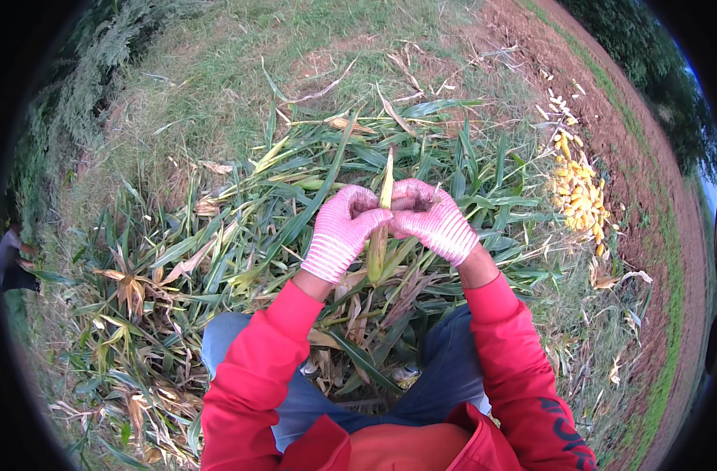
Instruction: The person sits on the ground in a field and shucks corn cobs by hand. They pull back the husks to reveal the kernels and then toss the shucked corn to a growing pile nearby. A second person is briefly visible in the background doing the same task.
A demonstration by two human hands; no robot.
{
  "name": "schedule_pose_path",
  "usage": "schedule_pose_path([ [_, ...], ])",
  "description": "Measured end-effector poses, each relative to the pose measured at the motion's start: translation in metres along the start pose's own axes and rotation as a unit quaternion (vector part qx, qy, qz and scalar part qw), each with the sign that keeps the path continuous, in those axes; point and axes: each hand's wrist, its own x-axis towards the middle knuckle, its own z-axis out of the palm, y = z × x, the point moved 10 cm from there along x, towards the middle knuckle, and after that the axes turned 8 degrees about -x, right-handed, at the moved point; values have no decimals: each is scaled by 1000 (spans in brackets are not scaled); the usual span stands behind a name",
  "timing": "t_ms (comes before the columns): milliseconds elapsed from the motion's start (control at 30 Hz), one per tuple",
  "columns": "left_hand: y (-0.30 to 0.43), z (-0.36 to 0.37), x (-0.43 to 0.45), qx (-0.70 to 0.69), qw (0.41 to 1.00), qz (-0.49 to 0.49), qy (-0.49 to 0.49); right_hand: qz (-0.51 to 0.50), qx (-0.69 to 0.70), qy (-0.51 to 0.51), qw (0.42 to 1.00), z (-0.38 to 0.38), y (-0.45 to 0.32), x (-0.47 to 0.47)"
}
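My left hand (pixel 350 226) and my right hand (pixel 427 219), both in pink-and-white striped knit gloves with the fingertips bare or soiled, meet in front of me. Between them stands an ear of corn in its husk (pixel 377 253), its pale pointed husk tip up and its greenish base towards me. Thumbs and fingers of both hands pinch the husk near its middle. Dark, dry corn silk or husk shows at my right fingers. Cut green corn stalks and leaves (pixel 299 221) lie beneath the hands.
A heap of husked yellow corn ears (pixel 579 194) lies at the right beside bare reddish soil (pixel 641 176). Dry husks (pixel 132 288) and stalks cover the ground at the left and around my legs. Another person (pixel 16 259) is at the far left edge, near bushes.
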Motion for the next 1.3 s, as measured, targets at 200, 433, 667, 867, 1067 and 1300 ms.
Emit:
schedule_pose_path([
  [200,0,-5,3,62,998,-19,-6,-111,-48,64,991,11,-12,-3],
  [433,18,46,-26,13,992,-9,-129,-144,-159,251,944,-45,21,17],
  [667,45,7,-14,-226,973,45,-31,-18,222,201,954,-55,27,15],
  [867,16,-2,-7,-521,853,-10,21,0,487,120,865,8,11,14],
  [1067,42,-36,-18,-530,847,-13,48,-46,530,180,828,-84,29,23],
  [1300,112,-139,-28,-537,829,154,-15,-201,541,129,806,-245,23,-36],
])
